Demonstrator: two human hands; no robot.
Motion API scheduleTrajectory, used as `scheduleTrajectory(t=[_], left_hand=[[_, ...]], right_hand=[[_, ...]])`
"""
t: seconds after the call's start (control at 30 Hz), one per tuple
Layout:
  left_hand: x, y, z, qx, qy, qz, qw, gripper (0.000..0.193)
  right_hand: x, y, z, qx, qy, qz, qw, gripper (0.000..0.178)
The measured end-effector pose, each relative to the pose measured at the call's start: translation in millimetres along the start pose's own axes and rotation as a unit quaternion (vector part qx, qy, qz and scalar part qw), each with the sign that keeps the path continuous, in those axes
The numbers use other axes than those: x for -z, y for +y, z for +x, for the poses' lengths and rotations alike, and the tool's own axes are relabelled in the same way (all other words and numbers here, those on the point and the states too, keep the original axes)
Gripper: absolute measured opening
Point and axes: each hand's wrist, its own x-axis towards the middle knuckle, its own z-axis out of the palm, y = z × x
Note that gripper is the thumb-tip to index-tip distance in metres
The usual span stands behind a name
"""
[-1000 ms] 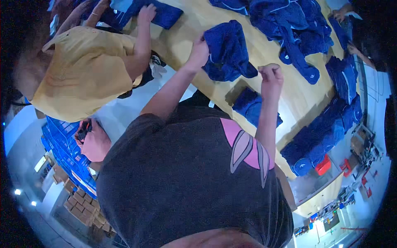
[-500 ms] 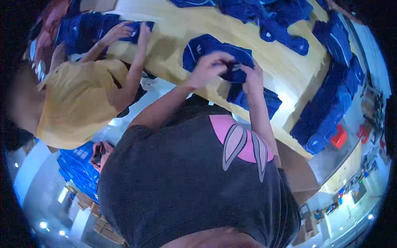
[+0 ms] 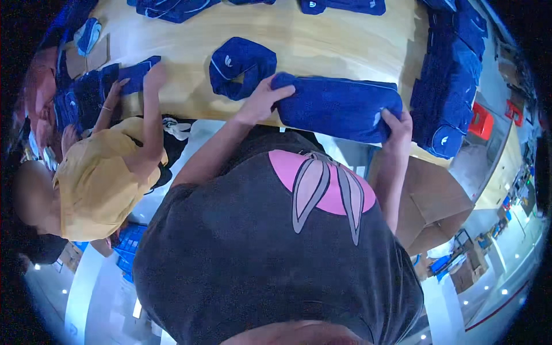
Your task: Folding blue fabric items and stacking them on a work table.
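Item: folded blue garment (image 3: 339,106), a long flat bundle lying across the near edge of the tabletop (image 3: 322,40), at about 1 o'clock from the wearer's chest.

Left hand (image 3: 265,99): clamped over the bundle's left end, fingers curled on top.
Right hand (image 3: 397,125): closed around the bundle's right end, thumb side up. The two hands are well apart, one at each end.

Adjacent stock: a second rolled blue garment (image 3: 241,66) at 11 o'clock of the bundle, just beside the left hand; a stack of blue garments (image 3: 451,75) at 3 o'clock along the tabletop's right side; more blue pieces (image 3: 172,7) at 12 o'clock on the far edge. A brown cardboard box (image 3: 428,201) sits below the right forearm.

Co-worker: a person in a yellow shirt (image 3: 98,184) at 9 o'clock, both hands on another blue garment (image 3: 92,92).

Handling note: judged best kept level, with even pressure at both ends, so the folds do not slip open or sag in the middle.
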Motion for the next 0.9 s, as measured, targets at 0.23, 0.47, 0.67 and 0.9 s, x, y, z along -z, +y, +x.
scheduleTrajectory(t=[0.23,0.47,0.67,0.9], left_hand=[[4.9,-89.5,42.5,-0.078,0.136,0.266,0.951,0.04],[27.1,-55.9,47.7,-0.104,0.206,0.376,0.897,0.035],[107.8,-40.8,35.1,-0.264,0.451,0.595,0.611,0.037],[187.8,-11.1,35.3,0.001,0.3,0.42,0.857,0.044]], right_hand=[[47.9,71.0,44.3,0.1,0.111,-0.224,0.963,0.038],[10.1,134.8,54.8,0.304,0.164,-0.561,0.753,0.051],[18.6,162.3,61.8,0.226,0.106,-0.706,0.662,0.062],[17.9,133.2,75.9,0.269,0.034,-0.584,0.765,0.045]])
